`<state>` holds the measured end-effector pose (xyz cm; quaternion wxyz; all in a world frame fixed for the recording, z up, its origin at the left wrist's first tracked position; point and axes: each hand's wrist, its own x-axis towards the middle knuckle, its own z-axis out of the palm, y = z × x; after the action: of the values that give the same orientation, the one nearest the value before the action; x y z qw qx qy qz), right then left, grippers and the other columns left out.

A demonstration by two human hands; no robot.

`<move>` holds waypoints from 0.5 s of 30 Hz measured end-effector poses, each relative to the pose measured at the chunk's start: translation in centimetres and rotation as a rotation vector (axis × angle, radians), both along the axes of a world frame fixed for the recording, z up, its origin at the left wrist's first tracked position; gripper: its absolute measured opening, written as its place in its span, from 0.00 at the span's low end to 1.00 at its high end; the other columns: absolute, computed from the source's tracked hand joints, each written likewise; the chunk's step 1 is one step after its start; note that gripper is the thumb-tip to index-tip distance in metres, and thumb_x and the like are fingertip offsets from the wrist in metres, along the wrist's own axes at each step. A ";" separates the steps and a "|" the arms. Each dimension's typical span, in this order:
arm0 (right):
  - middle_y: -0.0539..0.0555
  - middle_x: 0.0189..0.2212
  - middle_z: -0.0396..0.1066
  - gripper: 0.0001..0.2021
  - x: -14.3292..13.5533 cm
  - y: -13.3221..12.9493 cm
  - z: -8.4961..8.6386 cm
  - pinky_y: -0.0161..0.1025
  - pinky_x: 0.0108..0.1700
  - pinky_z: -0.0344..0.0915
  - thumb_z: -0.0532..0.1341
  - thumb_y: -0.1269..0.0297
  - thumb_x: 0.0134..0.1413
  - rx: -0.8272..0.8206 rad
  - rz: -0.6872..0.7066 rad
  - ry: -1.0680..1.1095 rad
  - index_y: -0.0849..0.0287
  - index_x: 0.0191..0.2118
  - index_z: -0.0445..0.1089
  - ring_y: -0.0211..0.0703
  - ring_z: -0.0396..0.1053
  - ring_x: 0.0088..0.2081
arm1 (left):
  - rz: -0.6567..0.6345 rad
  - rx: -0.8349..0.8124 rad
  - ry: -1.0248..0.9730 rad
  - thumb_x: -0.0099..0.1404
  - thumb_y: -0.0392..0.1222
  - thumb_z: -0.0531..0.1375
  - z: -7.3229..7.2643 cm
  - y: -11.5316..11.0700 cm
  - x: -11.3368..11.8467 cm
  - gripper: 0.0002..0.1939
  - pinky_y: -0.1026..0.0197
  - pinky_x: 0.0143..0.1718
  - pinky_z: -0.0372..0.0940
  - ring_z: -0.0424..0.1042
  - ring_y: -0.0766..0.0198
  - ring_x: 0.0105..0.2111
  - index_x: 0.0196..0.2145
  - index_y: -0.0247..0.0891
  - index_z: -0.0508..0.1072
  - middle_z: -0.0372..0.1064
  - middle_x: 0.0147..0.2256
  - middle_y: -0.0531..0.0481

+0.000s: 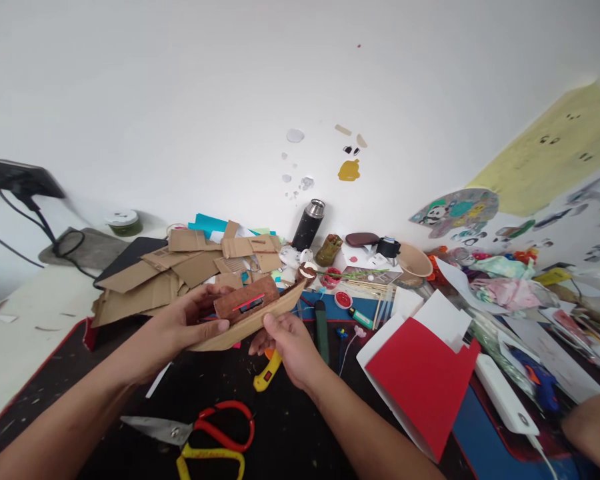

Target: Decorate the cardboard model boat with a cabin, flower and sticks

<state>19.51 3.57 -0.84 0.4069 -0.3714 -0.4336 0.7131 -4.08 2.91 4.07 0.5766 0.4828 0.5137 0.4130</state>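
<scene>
A small model boat [250,321] with a light wooden hull and a brown, rounded cabin is held up above the dark mat. The cabin has a red strip and a dark window on its side. My left hand [200,317] grips the boat's left end, thumb on the hull and fingers behind the cabin. Near the right end, my right hand [287,340] pinches the hull, its thumb on the near side. A yellow cutter [267,373] lies just below my right hand. Closer to me are scissors [195,433] with red and yellow handles, blades apart.
Cardboard pieces [180,267] are piled behind the boat on the left. A black flask [310,225] stands near the wall. Red card [423,380] and white sheets lie to the right, beside a white power strip [505,393]. Part of another person's arm [595,427] shows at the right edge.
</scene>
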 end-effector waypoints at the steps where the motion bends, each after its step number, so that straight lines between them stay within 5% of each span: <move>1: 0.53 0.22 0.78 0.36 -0.1 -0.1 0.1 0.34 0.31 0.64 0.75 0.25 0.52 -0.002 0.010 0.001 0.61 0.35 0.79 0.40 0.75 0.24 | -0.011 0.011 0.011 0.53 0.64 0.81 0.1 0.2 -0.4 0.39 0.42 0.64 0.77 0.81 0.36 0.62 0.57 0.45 0.82 0.84 0.60 0.39; 8: 0.58 0.38 0.85 0.37 0.4 -1.0 0.3 0.35 0.32 0.65 0.77 0.27 0.53 -0.006 0.025 -0.003 0.60 0.49 0.81 0.39 0.77 0.27 | 0.000 0.027 0.061 0.55 0.65 0.80 2.1 0.9 -2.3 0.38 0.40 0.68 0.73 0.80 0.38 0.64 0.57 0.44 0.82 0.84 0.61 0.41; 15: 0.52 0.27 0.80 0.34 2.1 -2.2 0.2 0.35 0.30 0.63 0.77 0.30 0.55 0.013 -0.004 -0.035 0.61 0.47 0.82 0.37 0.70 0.23 | -0.042 0.004 0.090 0.54 0.66 0.80 2.7 1.4 -2.9 0.35 0.41 0.69 0.71 0.78 0.36 0.65 0.53 0.45 0.85 0.83 0.63 0.42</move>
<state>21.63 1.41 -0.63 0.4029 -0.3820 -0.4447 0.7029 -6.98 4.29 6.73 0.5603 0.5126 0.5283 0.3796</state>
